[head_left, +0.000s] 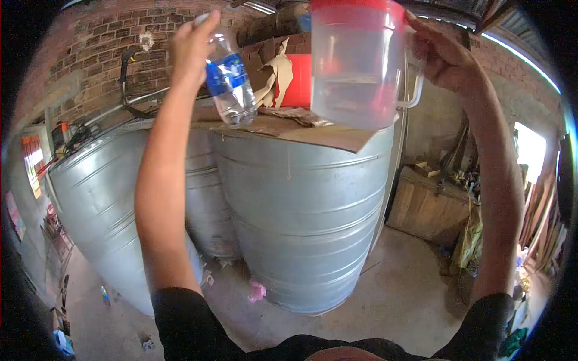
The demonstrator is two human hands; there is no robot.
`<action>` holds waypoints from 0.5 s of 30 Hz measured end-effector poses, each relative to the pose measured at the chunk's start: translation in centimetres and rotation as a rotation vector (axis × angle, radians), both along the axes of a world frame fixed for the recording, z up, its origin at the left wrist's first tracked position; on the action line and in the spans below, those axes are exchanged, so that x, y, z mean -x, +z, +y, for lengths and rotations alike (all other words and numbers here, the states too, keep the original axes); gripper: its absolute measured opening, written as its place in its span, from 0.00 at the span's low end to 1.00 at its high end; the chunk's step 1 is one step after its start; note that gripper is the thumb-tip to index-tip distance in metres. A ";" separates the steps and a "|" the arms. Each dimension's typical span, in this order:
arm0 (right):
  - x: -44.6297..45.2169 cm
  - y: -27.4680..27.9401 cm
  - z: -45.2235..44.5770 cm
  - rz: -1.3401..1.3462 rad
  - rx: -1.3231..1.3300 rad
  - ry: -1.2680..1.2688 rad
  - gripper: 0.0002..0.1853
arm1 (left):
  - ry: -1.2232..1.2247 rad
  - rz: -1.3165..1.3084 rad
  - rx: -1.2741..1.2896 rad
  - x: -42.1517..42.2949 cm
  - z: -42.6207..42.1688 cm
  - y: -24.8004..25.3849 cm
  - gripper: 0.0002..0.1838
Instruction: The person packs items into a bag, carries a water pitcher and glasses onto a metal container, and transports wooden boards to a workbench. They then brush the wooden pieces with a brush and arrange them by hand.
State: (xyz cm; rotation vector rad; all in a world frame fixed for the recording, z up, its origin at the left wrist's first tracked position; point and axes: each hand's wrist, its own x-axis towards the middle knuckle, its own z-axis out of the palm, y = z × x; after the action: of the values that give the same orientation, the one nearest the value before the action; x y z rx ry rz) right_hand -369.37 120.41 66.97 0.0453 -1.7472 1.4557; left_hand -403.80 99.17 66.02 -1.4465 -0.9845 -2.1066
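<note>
Fingers [211, 21] of the left hand [191, 51] are clamped near the cap of a clear bottle [232, 78], which is held tilted, its base toward the jug [355, 72]. By the right hand [448, 60], the jug is gripped at the edge of its red lid [361, 6]; whether the handle [415, 90] is also caught cannot be told. If only the lid is pinched, the body could be dropped should the lid be pulled loose. The bottle, gripped only at its top, could be swung into the jug. Below, a cardboard sheet [325, 137] is laid over a ribbed metal tank [301, 192], one corner left overhanging; if weight were put there, the corner might be bent and the jug tipped toward the floor [391, 283]. Behind, a red container [302, 84] could be knocked.
</note>
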 end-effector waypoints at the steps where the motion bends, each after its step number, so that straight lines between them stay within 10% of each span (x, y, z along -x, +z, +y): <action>1: 1.7 -0.1 -1.0 -0.009 0.007 -0.019 0.10 | 0.011 0.013 -0.010 0.8 1.4 0.1 0.20; 15: 19.6 -0.8 -3.6 -0.111 0.051 -0.140 0.18 | 0.246 0.089 -0.137 16.4 14.1 -1.7 0.25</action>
State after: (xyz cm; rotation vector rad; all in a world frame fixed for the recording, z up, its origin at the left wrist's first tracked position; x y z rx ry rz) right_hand -389.02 116.85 66.19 -0.1842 -1.7634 1.4229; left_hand -420.16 113.27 64.34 -1.2708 -0.9144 -1.8781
